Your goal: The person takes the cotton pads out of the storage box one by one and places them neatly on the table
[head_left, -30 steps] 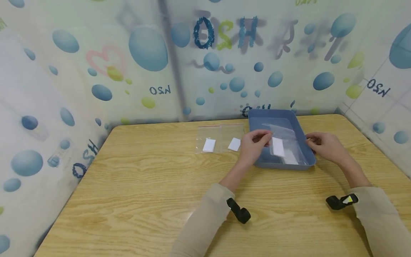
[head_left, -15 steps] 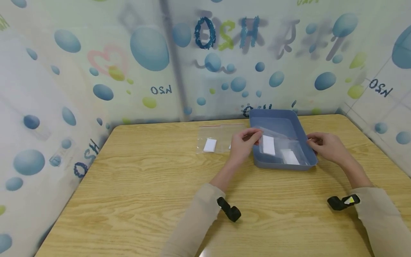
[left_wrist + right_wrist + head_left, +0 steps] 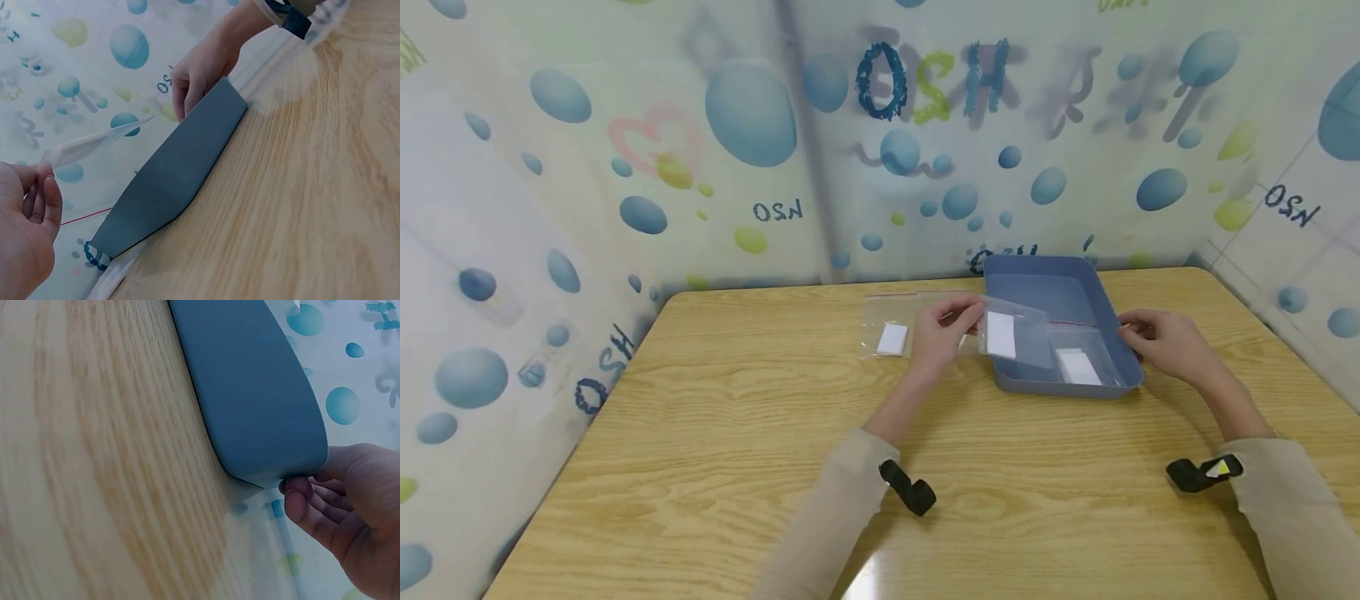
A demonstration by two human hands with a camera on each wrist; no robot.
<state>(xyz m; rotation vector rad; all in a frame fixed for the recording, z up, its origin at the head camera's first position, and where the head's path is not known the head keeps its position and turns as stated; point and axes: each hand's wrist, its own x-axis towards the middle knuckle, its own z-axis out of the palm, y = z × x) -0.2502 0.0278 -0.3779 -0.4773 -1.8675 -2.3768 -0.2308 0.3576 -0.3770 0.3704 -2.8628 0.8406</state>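
My left hand (image 3: 938,337) pinches a clear zip bag (image 3: 1032,337) by its edge, lifted over the left side of a blue-grey plastic tray (image 3: 1047,289). A small white rectangular piece (image 3: 1000,335) shows inside the bag. In the left wrist view the thin bag (image 3: 94,142) stretches out from the fingertips. With thumb and fingers, my right hand (image 3: 1163,340) grips the tray's right wall; the right wrist view shows the fingers on the outside of the tray (image 3: 256,394). Another zip bag (image 3: 1078,367) with white contents lies inside the tray.
On the wooden table (image 3: 715,433), left of the tray, lies a clear zip bag (image 3: 891,339) holding a white piece. Beside it is a second bag, mostly hidden by my left hand. A bubble-patterned curtain (image 3: 745,117) hangs behind the table.
My left hand has moved left, drawing the held zip bag from the tray's middle to its left side. The right hand keeps its grip on the tray, which stays put.
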